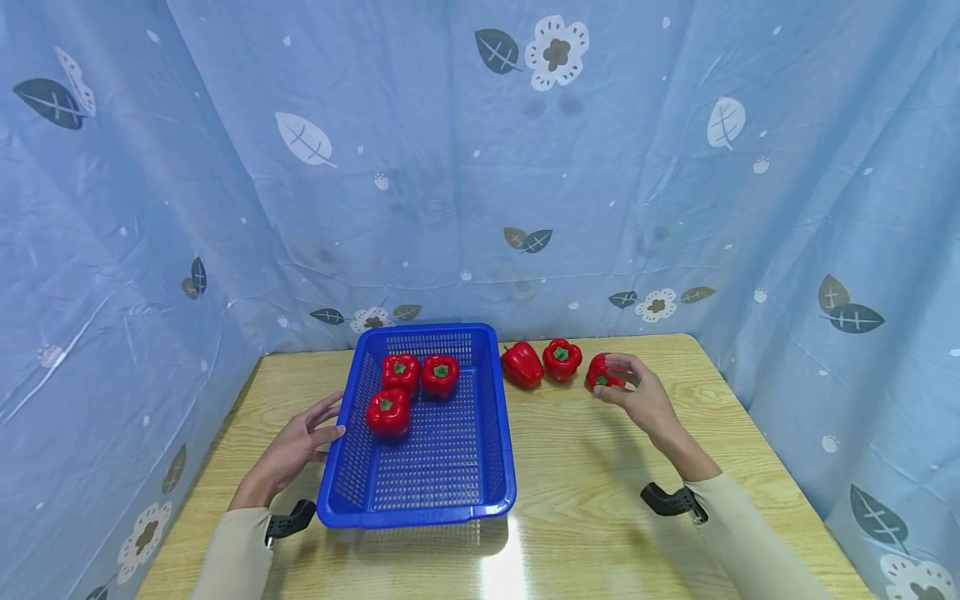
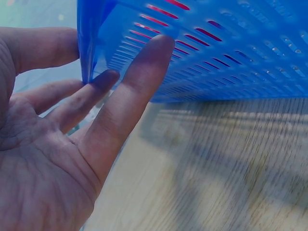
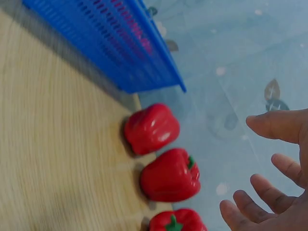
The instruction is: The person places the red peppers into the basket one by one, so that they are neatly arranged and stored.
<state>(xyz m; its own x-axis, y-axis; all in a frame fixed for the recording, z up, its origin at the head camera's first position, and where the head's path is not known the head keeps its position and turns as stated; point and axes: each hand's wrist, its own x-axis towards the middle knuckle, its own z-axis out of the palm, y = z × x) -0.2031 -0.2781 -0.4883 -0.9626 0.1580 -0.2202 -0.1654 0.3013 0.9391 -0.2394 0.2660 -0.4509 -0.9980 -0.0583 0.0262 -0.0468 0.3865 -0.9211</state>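
Observation:
A blue plastic basket stands left of centre, with three red bell peppers inside at its back left. My left hand holds its left side. In the left wrist view, the thumb is at the rim and the fingers touch the slotted outer wall. On the table right of the basket sit three more red bell peppers in a row: one lying, one in the middle, and one rightmost. My right hand is at the rightmost pepper, fingers spread, apart from it in the right wrist view.
A light wood table bears everything. Blue patterned curtains hang behind it and along both sides, close behind the peppers and basket. A black wrist mount is on the right sleeve, another on the left.

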